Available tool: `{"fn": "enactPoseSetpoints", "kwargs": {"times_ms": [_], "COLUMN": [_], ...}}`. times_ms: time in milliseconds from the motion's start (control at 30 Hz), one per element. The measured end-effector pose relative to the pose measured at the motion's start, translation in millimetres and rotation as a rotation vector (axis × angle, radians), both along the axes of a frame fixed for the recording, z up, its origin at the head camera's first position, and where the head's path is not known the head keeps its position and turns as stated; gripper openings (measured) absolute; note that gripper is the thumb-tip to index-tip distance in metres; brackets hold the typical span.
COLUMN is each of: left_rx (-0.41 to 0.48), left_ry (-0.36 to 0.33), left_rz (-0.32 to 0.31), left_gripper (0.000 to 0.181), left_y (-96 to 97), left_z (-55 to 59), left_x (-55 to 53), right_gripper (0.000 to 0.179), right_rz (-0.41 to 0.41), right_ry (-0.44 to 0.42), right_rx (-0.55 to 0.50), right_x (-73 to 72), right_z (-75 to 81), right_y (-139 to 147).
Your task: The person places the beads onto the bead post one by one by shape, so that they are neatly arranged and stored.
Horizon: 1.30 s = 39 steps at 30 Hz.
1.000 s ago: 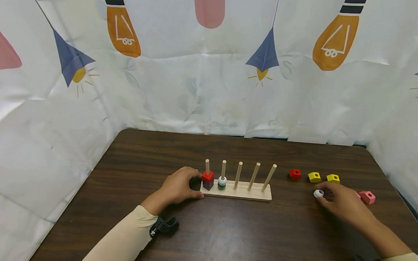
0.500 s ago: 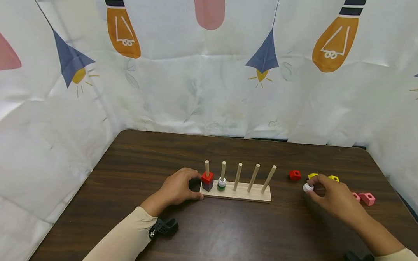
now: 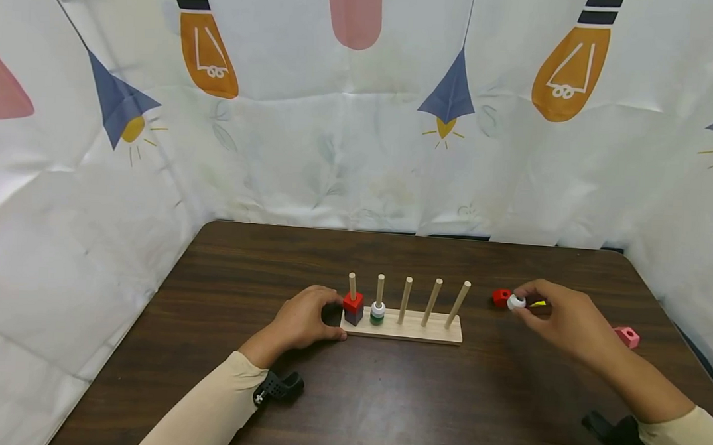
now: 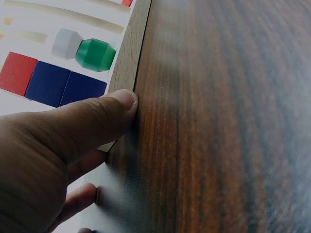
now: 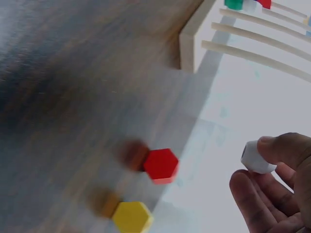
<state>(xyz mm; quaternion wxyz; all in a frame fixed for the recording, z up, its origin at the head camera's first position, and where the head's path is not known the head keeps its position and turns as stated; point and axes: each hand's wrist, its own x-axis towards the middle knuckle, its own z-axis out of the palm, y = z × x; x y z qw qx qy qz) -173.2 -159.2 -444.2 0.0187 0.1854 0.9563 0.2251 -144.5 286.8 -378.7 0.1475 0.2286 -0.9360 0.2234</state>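
A wooden peg board (image 3: 423, 328) with several upright pegs stands mid-table. My left hand (image 3: 306, 318) grips its left end, the thumb along the front edge, as the left wrist view shows up close. On the first peg sit two dark blue cubes (image 4: 65, 87) with a red cube (image 4: 18, 74) on top. The second peg carries a green bead (image 4: 95, 55) under a white bead (image 4: 66, 43). Right of the board, my right hand (image 3: 576, 318) pinches another white bead (image 5: 256, 158) between thumb and fingers, raised off the table. The other pegs are bare.
Close by the right hand lie a red bead (image 5: 161, 165) and a yellow bead (image 5: 132, 217). A pink bead (image 3: 627, 337) lies further right, partly behind the hand. A patterned white curtain (image 3: 336, 148) hangs along the table's far edge.
My right hand has lifted the white bead and carried it left and away from me, near the red bead. It now covers much of the yellow beads. The left hand stays on the board.
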Motion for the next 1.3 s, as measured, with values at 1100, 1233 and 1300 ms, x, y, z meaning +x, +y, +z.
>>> {"fn": "enactPoseSetpoints", "kwargs": {"times_ms": [1100, 1233, 1300], "left_rx": [0.008, 0.009, 0.008], "left_ry": [0.003, 0.0, -0.002], "left_rz": [-0.007, -0.005, -0.004], "left_gripper": [0.055, 0.055, 0.055], "left_y": [0.3, 0.0, -0.1], "left_z": [0.8, 1.5, 1.6], "left_x": [0.8, 0.9, 0.7], "right_gripper": [0.032, 0.033, 0.034], "right_rz": [0.102, 0.12, 0.139], "right_ry": [0.009, 0.032, 0.042], "right_rx": [-0.054, -0.054, -0.057], "right_x": [-1.0, -1.3, -1.6], "right_z": [54.9, 58.3, 60.0], "right_y": [-32, -40, -43]}}
